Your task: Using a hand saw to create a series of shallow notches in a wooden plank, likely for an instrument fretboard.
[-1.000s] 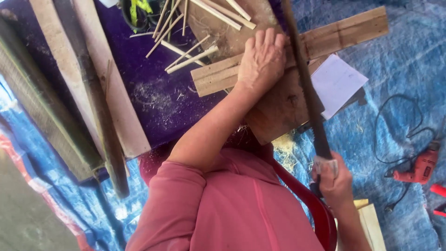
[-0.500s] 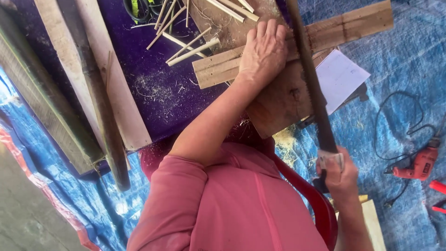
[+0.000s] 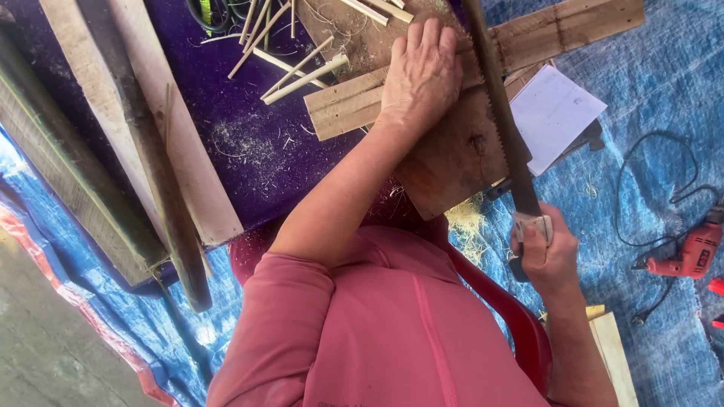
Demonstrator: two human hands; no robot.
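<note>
In the head view I judged the sawing step under way: my left hand lay flat, fingers spread, pressing the wooden slat onto the board, while my right hand was closed round the handsaw crossing that slat. The next stroke called for a steady hold, with a white paper sheet just right of the slat, loose sticks left of it, and a red drill well right
</note>
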